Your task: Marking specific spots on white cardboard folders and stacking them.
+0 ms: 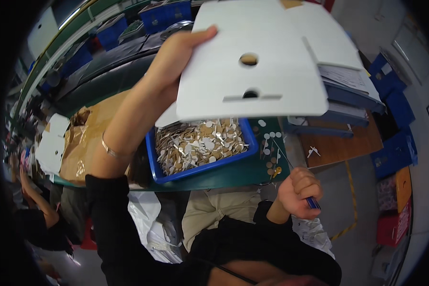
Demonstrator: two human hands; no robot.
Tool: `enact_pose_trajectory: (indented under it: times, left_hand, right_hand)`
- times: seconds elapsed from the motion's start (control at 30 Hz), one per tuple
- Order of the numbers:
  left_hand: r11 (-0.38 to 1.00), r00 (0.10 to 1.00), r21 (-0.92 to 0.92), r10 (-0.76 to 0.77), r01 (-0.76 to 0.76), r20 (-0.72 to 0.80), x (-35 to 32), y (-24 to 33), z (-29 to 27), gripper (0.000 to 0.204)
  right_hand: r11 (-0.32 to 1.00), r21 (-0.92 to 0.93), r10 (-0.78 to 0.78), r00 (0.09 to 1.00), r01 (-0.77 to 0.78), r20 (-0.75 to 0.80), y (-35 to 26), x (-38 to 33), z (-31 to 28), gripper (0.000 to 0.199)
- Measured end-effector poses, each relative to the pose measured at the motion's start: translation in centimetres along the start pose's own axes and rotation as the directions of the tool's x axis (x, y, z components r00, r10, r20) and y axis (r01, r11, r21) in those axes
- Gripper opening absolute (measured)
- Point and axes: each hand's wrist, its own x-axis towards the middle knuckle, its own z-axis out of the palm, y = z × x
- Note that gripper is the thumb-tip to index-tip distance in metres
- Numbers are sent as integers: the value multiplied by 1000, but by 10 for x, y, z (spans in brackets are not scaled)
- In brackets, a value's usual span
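My left hand [176,55] is raised and grips the left edge of a white card sheet [214,78], its thumb lying on the face. The sheet has rounded corners, two round holes and a narrow slot near its lower edge. At the right, my right hand [299,193] is closed round a slim tool with a blue handle [313,203]. A thin shaft seems to run from that fist toward the table; its tip is hard to make out. Below the sheet, a blue tray [207,168] holds many small white and brown card punch-outs, partly covered by the sheet.
More white sheets [336,52] lie behind, above blue stacked paper trays [352,97]. Loose discs [267,151] and a yellow item [277,171] lie on the green table [238,174]. A brown carton [88,143] stands left. Another person's arm [38,200] shows far left.
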Motion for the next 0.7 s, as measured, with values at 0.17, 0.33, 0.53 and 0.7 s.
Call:
enact_pose_trajectory:
  times: [0.17, 0.33, 0.53, 0.7]
  left_hand:
    - [994, 994, 6, 112, -112, 14, 44, 7, 22, 34]
    - [915, 951, -403, 156, -37, 267, 173, -70, 112, 38]
    - [947, 815, -84, -219, 310, 536, 180, -99, 113, 58]
    - [894, 927, 444, -217, 63, 305, 91, -59, 17, 61]
  right_hand:
    - [999, 23, 40, 998, -39, -42, -8, -6, -1, 50]
    - [971, 174, 161, 987, -162, 23, -6, -9, -8, 47]
    - [960, 173, 217, 976, -219, 32, -4, -10, -10, 45]
    - [958, 177, 225, 974, -226, 31, 2, -12, -17, 45]
